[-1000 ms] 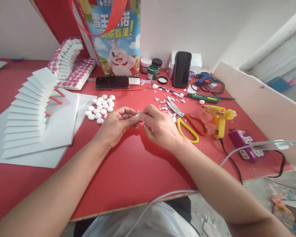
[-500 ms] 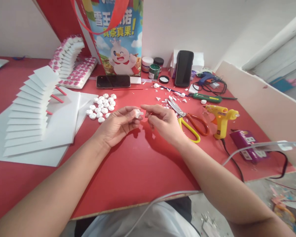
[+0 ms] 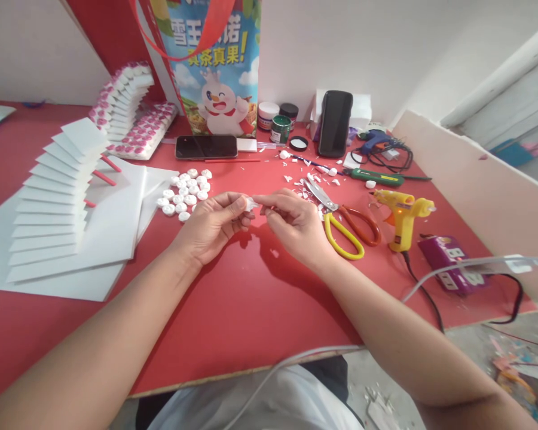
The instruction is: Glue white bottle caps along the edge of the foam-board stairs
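1. Thumb and fingers of the left hand (image 3: pixel 217 220) are clamped on a small white piece (image 3: pixel 251 204), held above the red tabletop (image 3: pixel 246 316).
2. The index finger of the right hand (image 3: pixel 298 226) stretches to the piece's right edge, its thumb lower and apart from that fingertip; whether the right fingers grip anything cannot be told.
3. The piece looks thin at that edge, so a light left pinch seems wise; squeezing hard could crease it.
4. With 2 hands meeting tip to tip, the work likely goes best with the left as holder and the right fingertip pressing in small, even touches.
5. Just past the left hand sits a cluster of round white pieces (image 3: pixel 183 192); a raised left wrist would avoid scattering them.
6. Just beside the right hand lie 1 pair of scissors (image 3: pixel 329 205) and white scraps (image 3: pixel 287 178); beyond stands a yellow glue gun (image 3: pixel 402 224), its light glowing, probably hot and best given a wide berth by the right forearm.
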Motion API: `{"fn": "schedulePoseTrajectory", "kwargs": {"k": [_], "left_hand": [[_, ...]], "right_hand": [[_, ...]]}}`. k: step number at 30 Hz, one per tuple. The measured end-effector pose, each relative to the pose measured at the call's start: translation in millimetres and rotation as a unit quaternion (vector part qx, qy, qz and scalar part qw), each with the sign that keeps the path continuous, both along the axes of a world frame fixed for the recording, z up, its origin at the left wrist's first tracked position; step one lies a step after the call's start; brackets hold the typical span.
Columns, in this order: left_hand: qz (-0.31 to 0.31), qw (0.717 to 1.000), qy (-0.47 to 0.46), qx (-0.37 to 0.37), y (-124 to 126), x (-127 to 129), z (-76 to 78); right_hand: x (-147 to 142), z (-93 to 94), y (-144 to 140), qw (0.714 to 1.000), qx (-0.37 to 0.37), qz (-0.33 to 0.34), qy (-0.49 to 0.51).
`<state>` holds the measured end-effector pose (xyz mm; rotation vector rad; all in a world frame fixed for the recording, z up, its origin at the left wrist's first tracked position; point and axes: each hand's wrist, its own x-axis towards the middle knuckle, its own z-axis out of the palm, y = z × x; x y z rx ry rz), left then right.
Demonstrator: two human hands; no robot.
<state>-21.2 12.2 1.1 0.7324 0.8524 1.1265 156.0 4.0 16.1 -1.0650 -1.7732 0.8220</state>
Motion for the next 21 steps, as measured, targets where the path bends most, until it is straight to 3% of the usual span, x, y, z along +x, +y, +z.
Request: {"fn": "schedulePoseTrajectory", "kwargs": {"k": [15,21], "left_hand": [[-0.005,1.0,0.0,0.017,-1.1,1.1,1.3],[-0.003,1.0,-0.011,0.029,-0.9,1.3,1.2]], "right_hand": [[1.9,1.9,-0.7,0.998,0.06,0.019,-0.017],[1.8,3.8,-0.7,0.999,-0.012,0.031,0.028]]}}
